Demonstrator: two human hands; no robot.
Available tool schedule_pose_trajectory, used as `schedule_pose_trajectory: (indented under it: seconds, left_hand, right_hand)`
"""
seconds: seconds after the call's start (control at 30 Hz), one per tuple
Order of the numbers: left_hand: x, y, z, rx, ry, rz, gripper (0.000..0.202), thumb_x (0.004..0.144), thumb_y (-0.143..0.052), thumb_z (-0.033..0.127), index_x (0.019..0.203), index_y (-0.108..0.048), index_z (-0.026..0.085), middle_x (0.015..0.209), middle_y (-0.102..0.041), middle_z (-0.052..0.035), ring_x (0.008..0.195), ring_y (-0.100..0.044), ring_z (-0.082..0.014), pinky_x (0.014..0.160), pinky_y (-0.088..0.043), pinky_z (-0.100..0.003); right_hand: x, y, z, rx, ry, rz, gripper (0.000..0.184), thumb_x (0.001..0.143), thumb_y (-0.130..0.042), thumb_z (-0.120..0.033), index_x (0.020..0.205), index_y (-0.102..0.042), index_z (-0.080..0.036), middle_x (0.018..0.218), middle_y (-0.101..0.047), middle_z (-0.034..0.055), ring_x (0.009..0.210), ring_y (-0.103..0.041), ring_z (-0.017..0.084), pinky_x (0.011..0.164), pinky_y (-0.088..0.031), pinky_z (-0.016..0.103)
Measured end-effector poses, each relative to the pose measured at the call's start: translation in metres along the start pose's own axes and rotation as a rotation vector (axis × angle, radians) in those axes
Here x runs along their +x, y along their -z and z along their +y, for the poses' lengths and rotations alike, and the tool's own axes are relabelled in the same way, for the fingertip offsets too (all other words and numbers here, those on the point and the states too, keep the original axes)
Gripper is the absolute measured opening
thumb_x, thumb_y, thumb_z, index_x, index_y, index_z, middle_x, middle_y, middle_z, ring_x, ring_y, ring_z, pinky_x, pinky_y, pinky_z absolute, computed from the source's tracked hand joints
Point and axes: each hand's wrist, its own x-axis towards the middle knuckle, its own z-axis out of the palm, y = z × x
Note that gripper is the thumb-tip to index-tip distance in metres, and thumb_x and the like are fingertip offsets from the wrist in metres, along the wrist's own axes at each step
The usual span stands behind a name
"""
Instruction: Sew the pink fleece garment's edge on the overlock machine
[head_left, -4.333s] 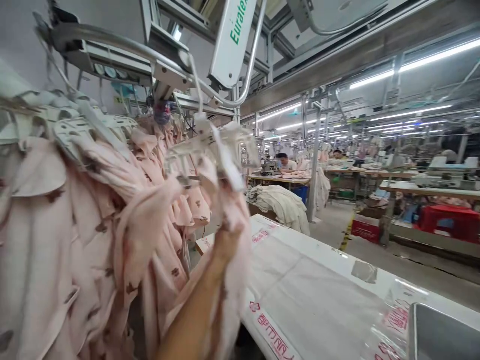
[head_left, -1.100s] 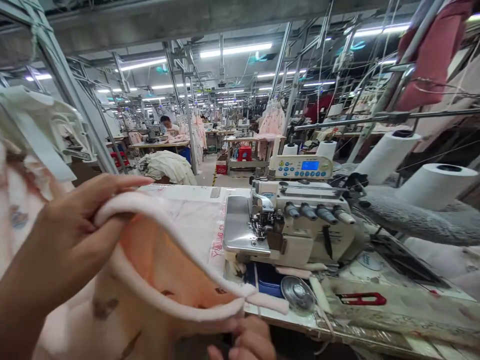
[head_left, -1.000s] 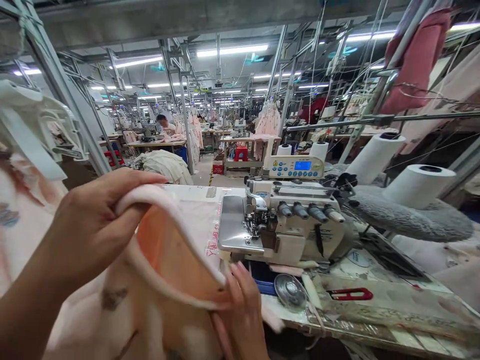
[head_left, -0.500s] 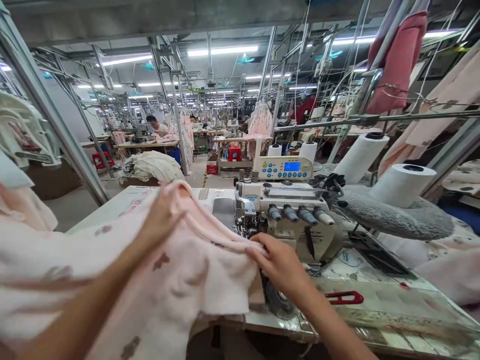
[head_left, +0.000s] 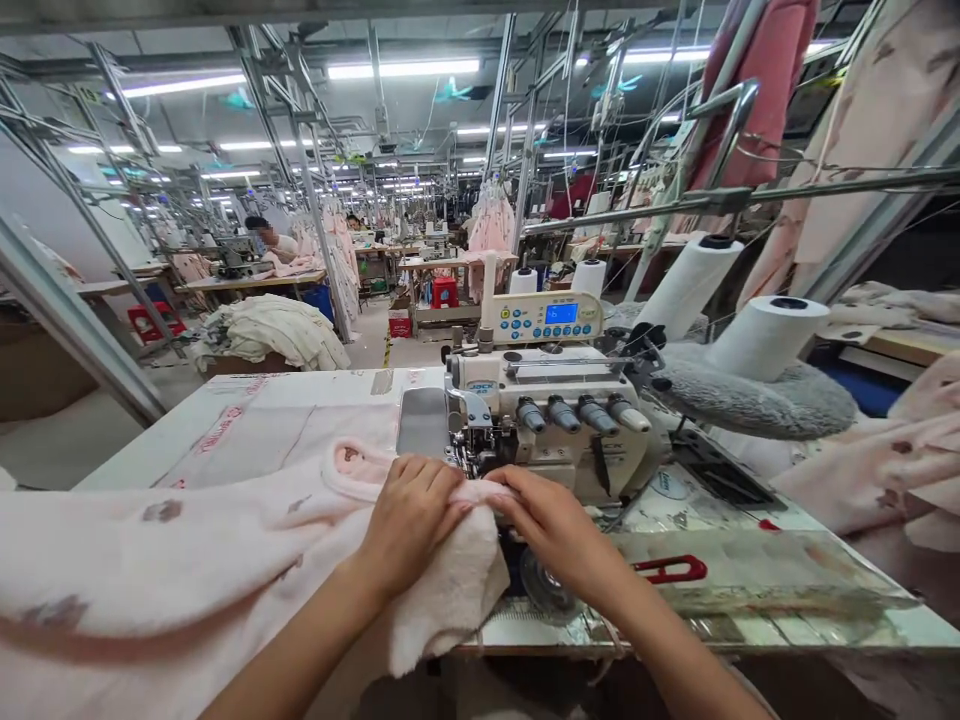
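Note:
A pale pink fleece garment with small brown prints lies across the white sewing table in front of me. My left hand presses down on its edge and my right hand pinches the same edge beside it. Both hands sit just in front of the needle area of the cream overlock sewing machine. The garment's rolled collar edge curls up left of my left hand.
Red thread snips lie on the table right of my right hand. Two large white thread cones stand behind a grey fleece pile. More pink garments lie at right. Other sewing stations and a person are far back.
I have turned from the hanging rack of pink garments to the machine. The garment went from held up in the air to laid on the table, both hands now at its edge by the needle.

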Motion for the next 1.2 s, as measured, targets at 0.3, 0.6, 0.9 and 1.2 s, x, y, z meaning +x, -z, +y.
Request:
schedule_pose_trajectory:
  seconds: [0.3, 0.6, 0.9, 1.2]
  left_hand:
    - [-0.011, 0.001, 0.007, 0.042, 0.01, 0.195, 0.006, 0.089, -0.041, 0.019, 0.091, -0.047, 0.018, 0.088, -0.058, -0.0031, 0.084, -0.049, -0.0196, 0.082, -0.035, -0.037]
    - [-0.009, 0.003, 0.009, -0.034, 0.023, 0.109, 0.009, 0.089, -0.041, 0.02, 0.083, -0.047, 0.018, 0.083, -0.058, -0.0008, 0.081, -0.051, -0.0171, 0.085, -0.034, -0.037]
    - [0.016, 0.009, 0.013, -0.073, 0.298, -0.196, 0.012, 0.084, -0.041, 0.017, 0.078, -0.051, 0.018, 0.077, -0.056, -0.001, 0.072, -0.052, -0.018, 0.066, -0.035, -0.031]
    - [0.022, 0.0, 0.008, -0.122, 0.385, -0.118, 0.01, 0.081, -0.045, 0.016, 0.075, -0.052, 0.018, 0.078, -0.055, -0.0009, 0.072, -0.051, -0.017, 0.064, -0.035, -0.029]
  right_hand:
    - [-0.002, -0.011, -0.006, -0.049, 0.148, 0.149, 0.012, 0.091, -0.041, -0.019, 0.091, -0.053, -0.021, 0.084, -0.059, 0.0003, 0.076, -0.055, 0.014, 0.065, -0.04, 0.024]
    - [-0.015, -0.017, 0.003, -0.033, 0.215, 0.264, 0.017, 0.092, -0.04, -0.021, 0.098, -0.055, -0.02, 0.088, -0.061, 0.0032, 0.08, -0.056, 0.015, 0.069, -0.041, 0.024]
    - [0.014, -0.006, -0.001, 0.127, -0.361, 0.116, 0.022, 0.072, -0.053, -0.032, 0.055, -0.049, -0.018, 0.05, -0.043, -0.0049, 0.05, -0.041, 0.011, 0.045, -0.026, 0.021]
    - [0.012, -0.012, -0.008, -0.033, -0.295, 0.238, 0.028, 0.08, -0.043, -0.038, 0.063, -0.057, -0.02, 0.05, -0.054, -0.0015, 0.049, -0.049, 0.015, 0.048, -0.029, 0.023]
